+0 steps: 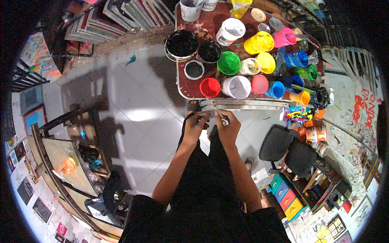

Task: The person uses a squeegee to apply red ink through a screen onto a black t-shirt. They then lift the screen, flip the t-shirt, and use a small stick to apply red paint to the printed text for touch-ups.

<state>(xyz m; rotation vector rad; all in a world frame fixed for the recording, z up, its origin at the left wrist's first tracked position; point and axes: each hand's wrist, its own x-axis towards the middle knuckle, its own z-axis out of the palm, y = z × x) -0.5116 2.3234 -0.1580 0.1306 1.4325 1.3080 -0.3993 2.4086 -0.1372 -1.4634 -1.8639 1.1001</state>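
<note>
My left hand [196,126] and my right hand [227,126] are raised side by side in front of my body, just short of the table's front edge. The fingers of both are bent into a pinch, with a small gap between the two hands. Something small and greyish seems to be at the fingertips, but I cannot make out what it is. Nearest beyond them on the dark red table [189,90] stand a red paint pot [210,87], a white tub [236,87] and a pinkish-red pot [259,84].
Several more paint pots, among them a black bucket [181,43] and a green pot [229,63], crowd the table. A black chair [279,142] and coloured drawers [287,197] stand to the right. Framed screens [95,28] lean at the far left; a wooden rack [60,162] is at left.
</note>
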